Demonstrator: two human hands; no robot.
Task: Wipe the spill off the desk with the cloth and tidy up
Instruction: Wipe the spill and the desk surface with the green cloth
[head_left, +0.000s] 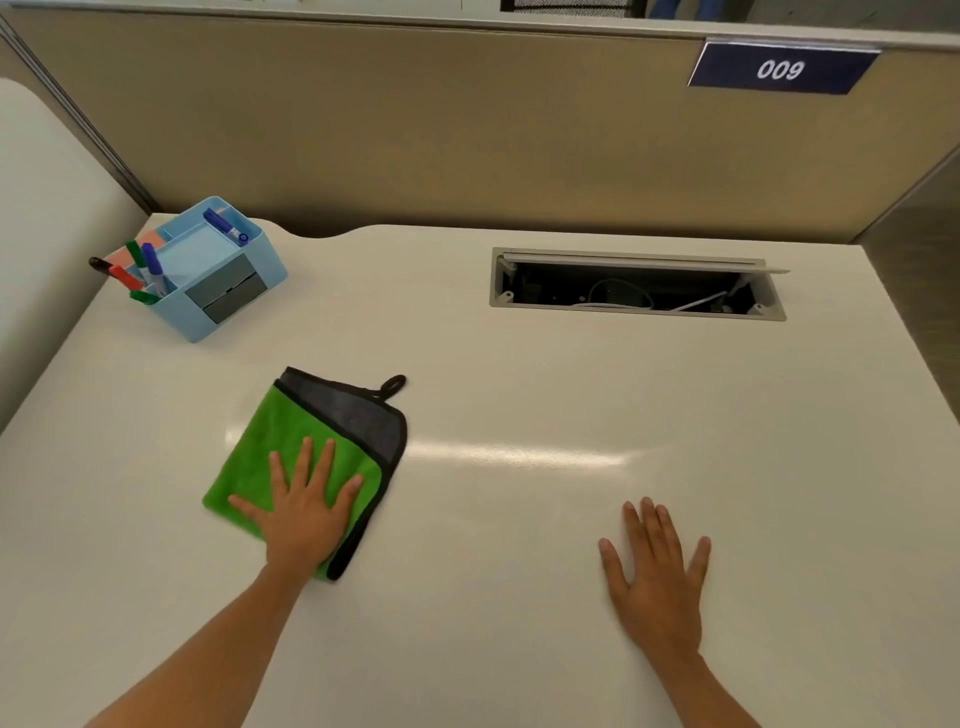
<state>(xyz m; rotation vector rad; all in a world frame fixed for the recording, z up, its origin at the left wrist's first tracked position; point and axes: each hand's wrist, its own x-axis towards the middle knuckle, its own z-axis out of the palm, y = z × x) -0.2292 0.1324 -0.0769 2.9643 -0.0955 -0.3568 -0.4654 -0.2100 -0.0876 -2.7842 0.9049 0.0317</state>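
Your left hand (304, 512) is lying flat on the cloth (306, 457), palm down, with the fingers spread apart and pressing on the green side; it is not gripping or pinching the fabric. The cloth is sitting folded on the desk (519, 395), left of centre and close to you. Its green face is showing on top, and a grey layer with black edging is peeking out along the far and right edges. A small black loop (393, 385) is sticking out from the far right corner and lying on the desk.

Your right hand (657, 577) is resting flat on the bare desk well to the right of the cloth, fingers open and slightly fanned, holding nothing. Both forearms are reaching in from the near edge.

No spill is showing on the desk around the cloth or between your hands; only a pale streak of reflected light is running across the surface to the right of the cloth.

At the far left corner a light blue organiser (208, 273) is standing on the desk, well apart from the cloth. Markers (150, 265) with blue, green and red caps are leaning in its left compartment, and a blue one is lying across the top tray.

Toward the far right, a cable hatch (636, 286) is sitting open in the desk, with white cables showing inside. Behind it, a blue sign (782, 68) reading 009 is hanging on the beige partition (415, 130).
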